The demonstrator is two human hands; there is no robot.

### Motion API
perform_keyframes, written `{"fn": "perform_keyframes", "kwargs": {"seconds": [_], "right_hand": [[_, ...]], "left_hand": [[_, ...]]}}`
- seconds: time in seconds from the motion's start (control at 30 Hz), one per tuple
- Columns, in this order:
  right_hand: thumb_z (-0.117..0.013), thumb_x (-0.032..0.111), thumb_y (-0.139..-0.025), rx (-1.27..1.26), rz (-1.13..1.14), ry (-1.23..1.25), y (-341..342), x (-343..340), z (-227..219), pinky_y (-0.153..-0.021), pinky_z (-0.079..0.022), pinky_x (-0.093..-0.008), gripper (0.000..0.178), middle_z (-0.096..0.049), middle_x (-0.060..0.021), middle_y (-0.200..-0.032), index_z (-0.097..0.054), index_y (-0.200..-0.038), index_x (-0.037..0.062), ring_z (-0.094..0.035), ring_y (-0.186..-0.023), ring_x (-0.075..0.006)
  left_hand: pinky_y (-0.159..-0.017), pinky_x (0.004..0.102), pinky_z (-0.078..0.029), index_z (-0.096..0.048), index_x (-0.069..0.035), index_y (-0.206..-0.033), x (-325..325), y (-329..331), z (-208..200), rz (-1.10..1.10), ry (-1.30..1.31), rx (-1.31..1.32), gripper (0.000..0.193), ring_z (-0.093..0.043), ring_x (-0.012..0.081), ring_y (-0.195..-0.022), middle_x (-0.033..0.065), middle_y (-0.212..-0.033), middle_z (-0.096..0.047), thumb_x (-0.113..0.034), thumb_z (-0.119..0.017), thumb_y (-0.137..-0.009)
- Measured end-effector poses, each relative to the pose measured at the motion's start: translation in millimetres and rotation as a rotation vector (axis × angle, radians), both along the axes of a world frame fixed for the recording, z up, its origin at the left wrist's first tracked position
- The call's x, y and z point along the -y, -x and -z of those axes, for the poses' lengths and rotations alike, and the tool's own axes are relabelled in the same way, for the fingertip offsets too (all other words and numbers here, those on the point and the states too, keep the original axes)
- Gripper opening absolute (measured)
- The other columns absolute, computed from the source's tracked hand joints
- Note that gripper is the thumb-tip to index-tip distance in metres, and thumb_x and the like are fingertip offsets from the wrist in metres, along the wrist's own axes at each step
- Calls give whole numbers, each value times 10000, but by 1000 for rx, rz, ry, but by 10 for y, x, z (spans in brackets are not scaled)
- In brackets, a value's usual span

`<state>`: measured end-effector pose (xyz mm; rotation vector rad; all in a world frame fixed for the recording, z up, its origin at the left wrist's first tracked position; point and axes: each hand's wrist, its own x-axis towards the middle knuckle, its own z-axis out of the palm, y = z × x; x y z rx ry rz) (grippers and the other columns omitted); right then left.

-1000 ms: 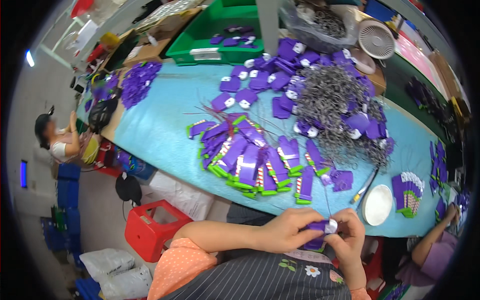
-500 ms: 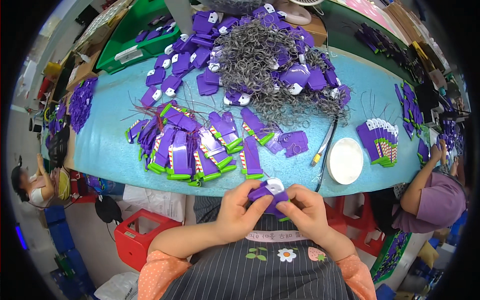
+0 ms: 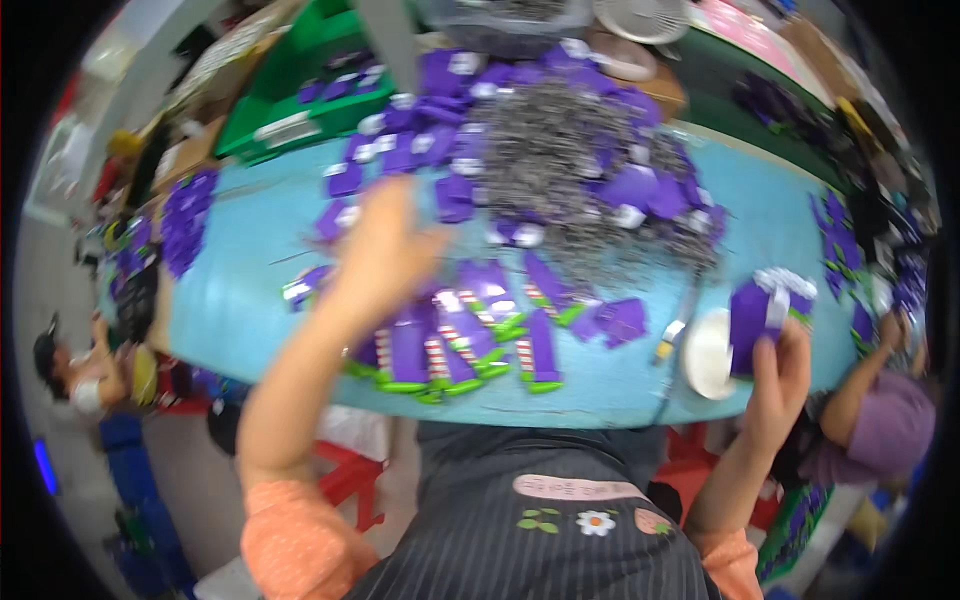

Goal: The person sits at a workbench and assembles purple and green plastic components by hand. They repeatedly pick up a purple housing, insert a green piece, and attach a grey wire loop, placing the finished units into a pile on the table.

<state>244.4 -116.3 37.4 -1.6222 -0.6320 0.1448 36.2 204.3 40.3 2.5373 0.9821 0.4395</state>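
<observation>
Two hands work apart: the right hand (image 3: 775,375) has its fingers closed around a purple tag (image 3: 752,312) beside the white dish (image 3: 700,358), while the blurred left hand (image 3: 385,250) reaches over the fanned purple tags (image 3: 450,335), grip indiscernible

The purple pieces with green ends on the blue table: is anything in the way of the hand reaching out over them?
Nothing visible blocks it. The left hand is blurred above the purple pieces, with only air between. The right hand holds a purple piece off to the side.
</observation>
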Motion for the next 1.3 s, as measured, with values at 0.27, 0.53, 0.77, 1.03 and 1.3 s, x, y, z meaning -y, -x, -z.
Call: {"fn": "perform_keyframes", "kwargs": {"seconds": [0.27,0.53,0.77,1.03,1.3], "right_hand": [[-687,82,-771,401,161,498,-1047,430,452,-727,-422,-261,245,-589,-31,-868,-588,-978,-2,-544,-796,-136],[-765,112,-648,766,358,526,-706,324,361,-846,-404,-365,499,-550,-132,-1017,-545,-1081,0,-531,-959,-283],[-827,233,-618,32,-935,159,673,-270,35,-950,-372,-418,747,-477,-177,-1176,-452,-1215,-14,-447,-1130,-346],[-825,173,-580,355,-605,450,877,-331,292,-766,-459,-382,682,-499,-173,-1035,-473,-1128,-29,-528,-916,-316],[-841,171,-573,238,-602,367,993,-272,372,-666,-482,-325,679,-490,-150,-988,-469,-1104,-32,-537,-792,-252]], "left_hand": [[-653,379,-450,-592,41,-904,-987,242,413,-102,-58,-162,300,-591,335,-705,203,-766,-604,-218,-644,-762],[-729,251,-481,-568,6,-1109,578,452,-126,108,922,490,254,-608,126,-830,43,-893,-630,-131,-580,-896],[-801,269,-477,-467,30,-1239,1744,186,426,348,1568,537,347,-583,128,-947,76,-1073,-598,-97,-531,-923],[-689,402,-505,-298,114,-1326,1717,286,329,575,574,262,572,-626,390,-816,298,-1014,-570,-13,-558,-832],[-593,424,-483,-304,82,-1323,1677,334,346,543,771,225,575,-622,386,-706,264,-889,-596,-1,-529,-800]]}}
